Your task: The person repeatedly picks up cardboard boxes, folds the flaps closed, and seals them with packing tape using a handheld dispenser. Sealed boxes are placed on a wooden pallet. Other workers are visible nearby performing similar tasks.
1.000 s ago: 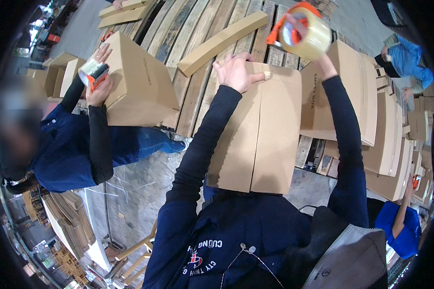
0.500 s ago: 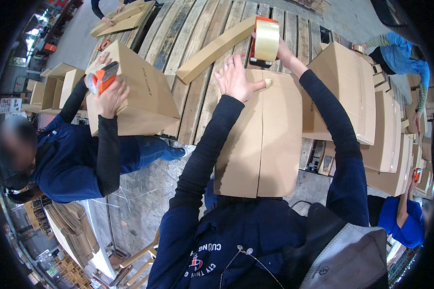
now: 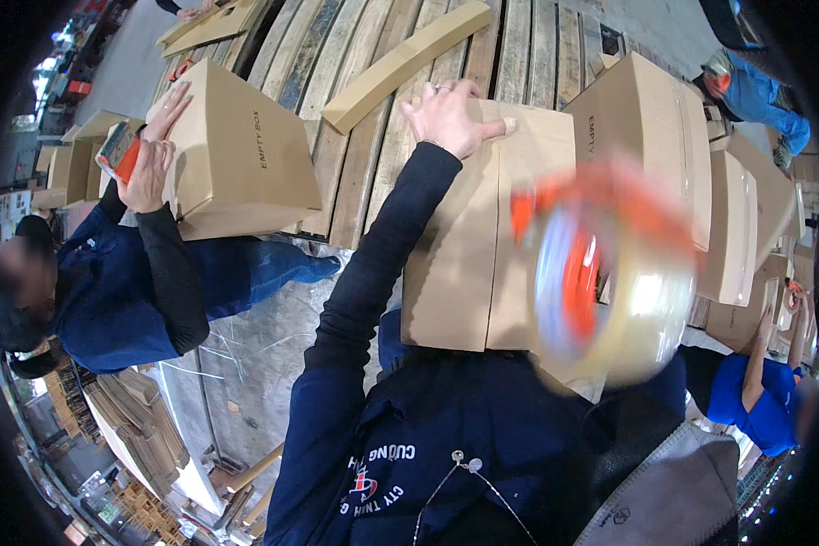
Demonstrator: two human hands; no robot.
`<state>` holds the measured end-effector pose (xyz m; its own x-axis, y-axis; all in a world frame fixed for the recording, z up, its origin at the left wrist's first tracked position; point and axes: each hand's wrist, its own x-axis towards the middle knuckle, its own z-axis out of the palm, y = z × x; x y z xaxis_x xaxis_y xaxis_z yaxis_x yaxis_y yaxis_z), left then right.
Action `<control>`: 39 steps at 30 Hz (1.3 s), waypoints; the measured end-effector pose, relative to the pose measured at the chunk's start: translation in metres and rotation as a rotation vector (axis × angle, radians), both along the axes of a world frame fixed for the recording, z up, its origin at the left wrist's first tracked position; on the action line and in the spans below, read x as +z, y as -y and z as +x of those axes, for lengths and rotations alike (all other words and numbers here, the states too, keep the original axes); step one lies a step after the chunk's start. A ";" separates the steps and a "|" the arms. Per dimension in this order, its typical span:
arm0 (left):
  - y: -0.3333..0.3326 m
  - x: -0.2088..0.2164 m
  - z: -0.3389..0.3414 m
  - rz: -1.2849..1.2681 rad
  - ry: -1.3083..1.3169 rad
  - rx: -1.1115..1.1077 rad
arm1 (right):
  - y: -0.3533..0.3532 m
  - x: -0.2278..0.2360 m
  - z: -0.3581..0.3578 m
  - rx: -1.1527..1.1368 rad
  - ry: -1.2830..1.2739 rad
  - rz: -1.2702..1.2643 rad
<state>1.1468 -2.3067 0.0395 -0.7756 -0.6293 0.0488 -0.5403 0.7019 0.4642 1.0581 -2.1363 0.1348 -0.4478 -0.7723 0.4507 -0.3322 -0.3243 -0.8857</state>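
Note:
A closed brown cardboard box [image 3: 450, 264] stands in front of me, a straight seam running down its top between two flaps. My left hand [image 3: 450, 123] grips its far edge. The fingers bend over that edge and the thumb lies on top, pointing at a small pale patch at the seam's far end. Close to the camera, over the box's right side, a tape dispenser [image 3: 623, 282] with an orange frame and a wide roll of clear tape hangs in the air, smeared by motion. It hides my right hand, which carries it, and most of the right forearm.
A slatted wooden pallet table [image 3: 373, 164] bears a long folded cardboard strip [image 3: 405, 64]. To the left, a co-worker [image 3: 109, 300] holds another tape dispenser [image 3: 123, 155] against a box [image 3: 246, 164]. Several boxes [image 3: 646, 127] line the right side, with other people [image 3: 755, 400] beyond.
The tape dispenser has swung from the box's far edge toward me and up close to the camera. My left hand stays at the far edge. The co-worker's dispenser has tilted away.

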 end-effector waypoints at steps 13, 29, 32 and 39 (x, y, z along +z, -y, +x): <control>0.063 -0.007 -0.001 0.285 0.111 -0.645 | -0.078 -0.029 0.132 -0.170 -0.457 0.021; 0.053 0.009 -0.009 0.416 -0.171 -0.605 | -0.066 -0.060 0.168 -0.330 -0.526 0.259; 0.012 0.006 -0.015 -0.085 -0.382 -0.581 | -0.062 -0.065 0.181 -0.421 -0.474 0.267; -0.036 -0.007 -0.067 -0.296 -0.184 -0.661 | -0.070 -0.069 0.144 -0.565 -0.475 0.279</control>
